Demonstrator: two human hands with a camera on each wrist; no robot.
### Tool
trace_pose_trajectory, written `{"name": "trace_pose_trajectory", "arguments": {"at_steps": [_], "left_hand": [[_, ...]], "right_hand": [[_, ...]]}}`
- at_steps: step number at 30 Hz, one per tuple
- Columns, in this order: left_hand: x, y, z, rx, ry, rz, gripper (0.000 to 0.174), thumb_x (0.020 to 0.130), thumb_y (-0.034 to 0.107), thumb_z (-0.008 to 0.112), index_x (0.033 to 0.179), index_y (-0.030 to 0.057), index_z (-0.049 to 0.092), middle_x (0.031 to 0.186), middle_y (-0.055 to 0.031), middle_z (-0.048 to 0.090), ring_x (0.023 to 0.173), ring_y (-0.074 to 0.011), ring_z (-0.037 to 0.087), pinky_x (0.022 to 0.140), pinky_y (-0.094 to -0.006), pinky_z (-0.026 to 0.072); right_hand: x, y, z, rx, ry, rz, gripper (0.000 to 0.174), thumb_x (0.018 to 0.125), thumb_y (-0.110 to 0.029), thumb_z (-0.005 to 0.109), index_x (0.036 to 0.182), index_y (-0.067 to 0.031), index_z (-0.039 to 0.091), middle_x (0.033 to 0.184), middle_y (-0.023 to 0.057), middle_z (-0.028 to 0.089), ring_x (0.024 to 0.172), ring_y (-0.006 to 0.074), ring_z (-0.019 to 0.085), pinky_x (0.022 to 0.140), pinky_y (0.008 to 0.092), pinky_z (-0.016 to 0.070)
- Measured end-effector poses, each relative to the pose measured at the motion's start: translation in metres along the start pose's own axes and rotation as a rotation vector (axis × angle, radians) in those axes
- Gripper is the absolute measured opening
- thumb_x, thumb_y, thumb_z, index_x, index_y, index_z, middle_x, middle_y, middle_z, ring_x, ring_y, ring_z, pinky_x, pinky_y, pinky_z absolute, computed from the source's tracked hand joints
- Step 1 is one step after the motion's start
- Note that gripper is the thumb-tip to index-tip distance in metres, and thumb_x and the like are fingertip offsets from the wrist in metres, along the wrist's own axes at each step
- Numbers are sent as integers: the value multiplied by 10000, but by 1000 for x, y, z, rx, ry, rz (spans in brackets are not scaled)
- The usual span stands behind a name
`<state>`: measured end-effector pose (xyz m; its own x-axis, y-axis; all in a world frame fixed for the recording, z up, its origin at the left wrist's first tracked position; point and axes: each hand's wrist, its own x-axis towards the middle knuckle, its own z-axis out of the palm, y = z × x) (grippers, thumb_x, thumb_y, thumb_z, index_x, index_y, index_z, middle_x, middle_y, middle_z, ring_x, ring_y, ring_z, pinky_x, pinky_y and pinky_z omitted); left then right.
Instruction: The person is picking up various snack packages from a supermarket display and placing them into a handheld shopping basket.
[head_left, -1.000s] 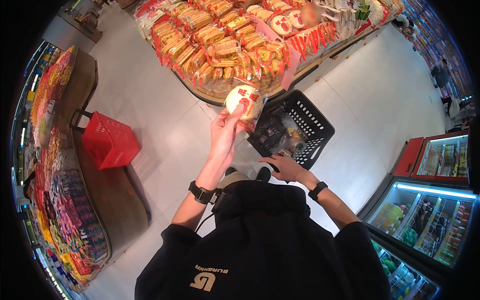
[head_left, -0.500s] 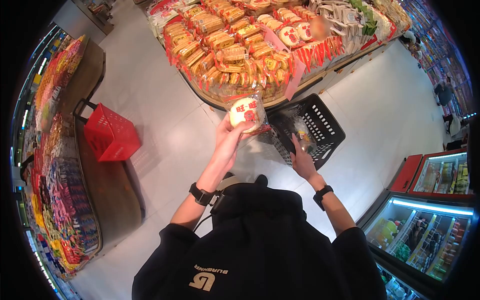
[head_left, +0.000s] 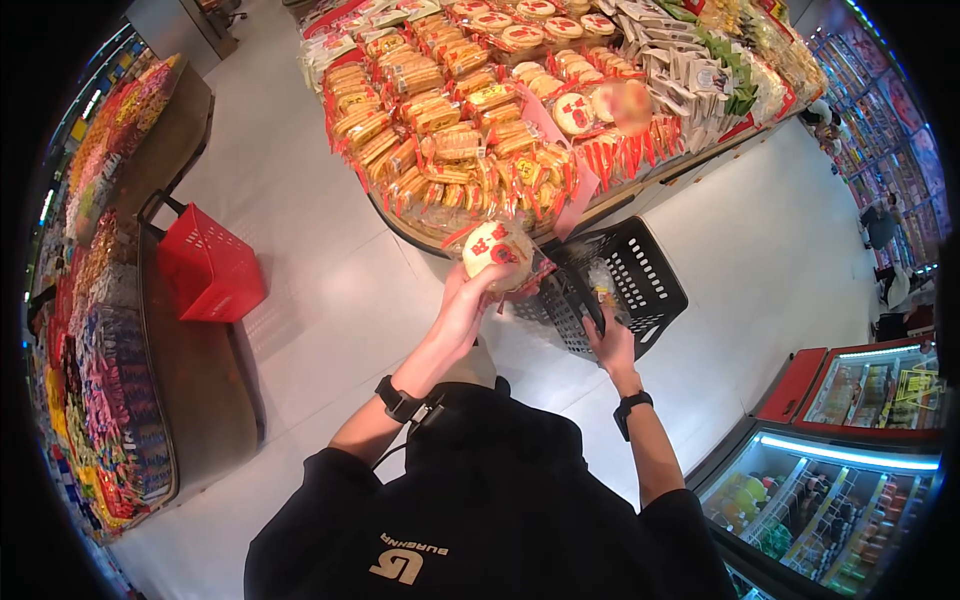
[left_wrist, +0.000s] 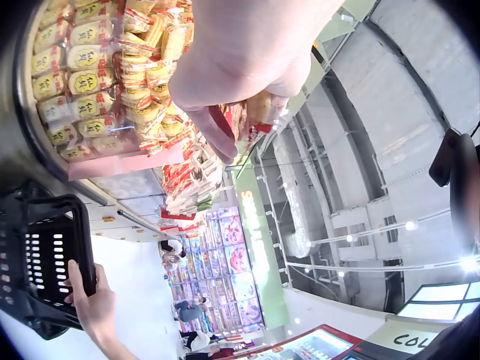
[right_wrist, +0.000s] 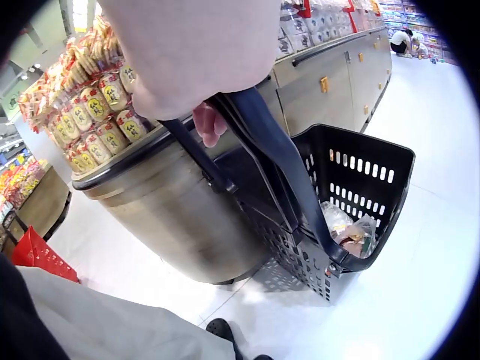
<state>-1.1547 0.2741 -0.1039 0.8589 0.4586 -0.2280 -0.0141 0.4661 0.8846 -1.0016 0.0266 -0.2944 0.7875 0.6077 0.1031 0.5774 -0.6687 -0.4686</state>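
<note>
My left hand [head_left: 462, 312] holds a clear packet with round pale crackers and red print [head_left: 492, 256], thumb across its front, just off the snack counter's rounded corner. In the left wrist view that hand [left_wrist: 240, 56] covers most of the packet [left_wrist: 262, 111]. On the right, my right hand [head_left: 612, 343] is at the handle of a black perforated basket [head_left: 655, 275]. The right wrist view shows this hand [right_wrist: 199, 52] with fingers curled round the black handle [right_wrist: 274, 150]. Small clear-wrapped items [right_wrist: 352, 234] lie at the bottom of the basket.
Wrapped snacks fill the counter [head_left: 440, 110] ahead. A red basket [head_left: 208, 268] stands at the left beside another curved display [head_left: 190, 380]. Glass-topped freezers [head_left: 820, 500] stand at the lower right. People [right_wrist: 405, 41] are far off near the back shelves.
The packet and left hand have moved down in view. My right hand has swung from beside the basket's near edge to its handle and now grips it.
</note>
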Motion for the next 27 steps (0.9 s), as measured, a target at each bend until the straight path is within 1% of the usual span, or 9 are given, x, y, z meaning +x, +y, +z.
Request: {"name": "trace_pose_trajectory", "arguments": {"at_steps": [3, 7, 14, 15, 19, 22, 23, 26, 27], "left_hand": [[14, -1, 9, -35, -70, 34, 380, 984, 344, 499, 1041, -23, 578, 844, -114, 665, 698, -200, 666, 629, -325, 525], [41, 9, 19, 16, -74, 50, 492, 1004, 432, 400, 1005, -22, 590, 793, -125, 660, 669, -203, 654, 579, -291, 462], [105, 30, 36, -12, -148, 25, 527, 997, 429, 330, 1047, -30, 583, 815, -134, 666, 676, -204, 654, 565, -280, 461], [110, 38, 38, 7, -165, -6, 471, 1002, 380, 389, 1102, -44, 567, 852, -129, 677, 670, -191, 659, 551, -284, 487], [143, 46, 49, 18, -186, 65, 301, 957, 234, 599, 1030, -55, 643, 828, -89, 679, 666, -110, 626, 560, -257, 482], [162, 60, 50, 414, -143, 88, 291, 941, 231, 636, 1041, -40, 665, 819, -78, 675, 655, -96, 602, 582, -253, 472], [165, 67, 55, 368, -146, 106, 280, 914, 225, 672, 1055, -16, 677, 797, -61, 660, 638, -84, 576, 576, -242, 450], [181, 66, 50, 698, -184, 562, 228, 896, 169, 684, 1017, -25, 687, 827, -56, 676, 682, -102, 620, 619, -262, 491], [179, 73, 49, 746, -197, 555, 243, 858, 151, 722, 1026, -21, 682, 830, -53, 668, 709, -88, 615, 619, -257, 477]], "right_hand": [[7, 10, -8, 29, 29, 2, 431, 898, -355, 631, 1212, -75, 538, 677, 216, 649, 634, 423, 644, 558, 486, 522], [17, 28, -16, 2, 40, 25, 292, 896, -345, 647, 979, -74, 577, 649, 195, 638, 598, 395, 640, 526, 458, 494], [30, 69, -24, -127, 92, -41, 284, 886, -320, 671, 879, -55, 569, 615, 170, 619, 549, 363, 622, 484, 437, 475], [32, 71, -27, -161, 74, -46, 278, 876, -300, 687, 841, -53, 565, 615, 154, 620, 541, 344, 623, 471, 416, 476], [40, 77, -38, -89, 107, -66, 283, 867, -304, 694, 808, -58, 567, 607, 127, 616, 540, 324, 626, 474, 405, 482], [45, 78, -42, -113, 77, 6, 282, 858, -312, 698, 814, -63, 572, 606, 127, 612, 552, 320, 633, 494, 411, 490], [48, 78, -44, -113, 76, 16, 280, 849, -318, 701, 822, -69, 577, 614, 128, 615, 566, 323, 636, 510, 414, 494], [54, 83, -48, -102, 3, 55, 276, 844, -319, 706, 828, -72, 583, 620, 132, 615, 574, 337, 636, 509, 413, 492], [57, 83, -51, -70, -26, 74, 275, 857, -328, 684, 847, -68, 596, 628, 130, 619, 598, 356, 638, 537, 427, 496]]}}
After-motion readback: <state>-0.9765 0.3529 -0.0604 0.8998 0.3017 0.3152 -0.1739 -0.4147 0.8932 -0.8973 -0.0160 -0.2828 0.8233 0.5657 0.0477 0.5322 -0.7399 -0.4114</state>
